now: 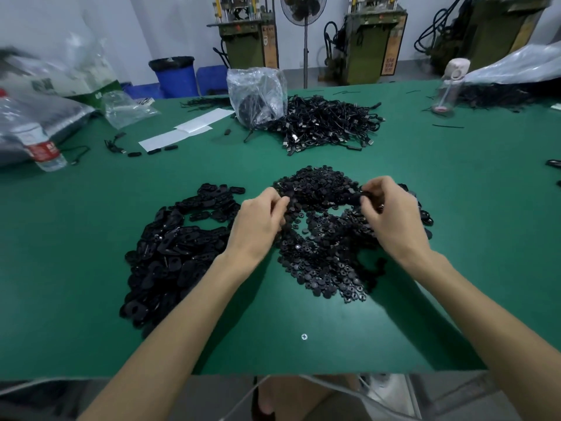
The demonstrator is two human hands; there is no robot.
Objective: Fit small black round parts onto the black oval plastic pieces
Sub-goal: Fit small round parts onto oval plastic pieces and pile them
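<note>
A workshop with green machines along the back wall is seen behind a green-covered bench (273, 329). Both hands are held over the heap of small round parts (321, 256) at the middle of the bench. The heap of oval pieces (170, 250) lies just beside it, on the left.

A dark piece (368, 195) is pinched in the curled fingers of the right hand (394, 217). The left hand (258, 223) is curled at the heap's edge, and whether anything is held there cannot be told.

The step is judged to be the picking and mating of one pair. For the next move, a round part would have to be lined up with an oval's opening and pressed home.

Bare bench is available between the heaps and the near edge, and a pile of cables (328, 126) lies well beyond.
</note>
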